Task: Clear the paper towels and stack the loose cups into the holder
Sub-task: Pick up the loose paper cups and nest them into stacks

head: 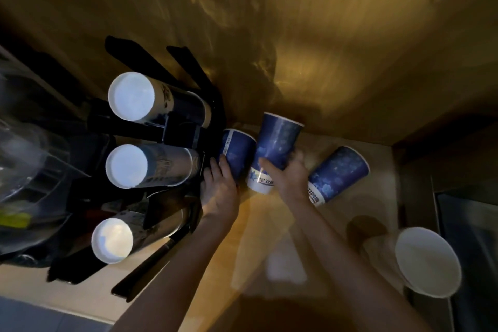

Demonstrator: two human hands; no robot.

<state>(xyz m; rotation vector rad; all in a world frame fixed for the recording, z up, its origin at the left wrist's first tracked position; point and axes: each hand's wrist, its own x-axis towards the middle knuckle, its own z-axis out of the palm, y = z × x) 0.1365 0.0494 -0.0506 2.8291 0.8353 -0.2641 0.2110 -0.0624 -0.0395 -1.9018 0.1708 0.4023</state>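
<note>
Three blue paper cups stand upside down on the counter. My left hand [219, 187] grips the left cup [238, 151], which stands right beside the black cup holder [177, 132]. My right hand [289, 175] is wrapped around the middle cup [279, 143], which tilts to the right. The right cup [338, 174] stands free, leaning right. The holder carries three stacks of cups lying sideways, their white bottoms facing me: top stack [132, 96], middle stack [126, 166], bottom stack [111, 240]. No paper towels are clearly visible.
A white bowl-like lid [427, 260] sits at the right front of the counter. A golden wall [323, 48] rises behind the cups. Clear plastic containers [24, 170] crowd the far left. A dark metal surface [469, 237] borders the counter on the right.
</note>
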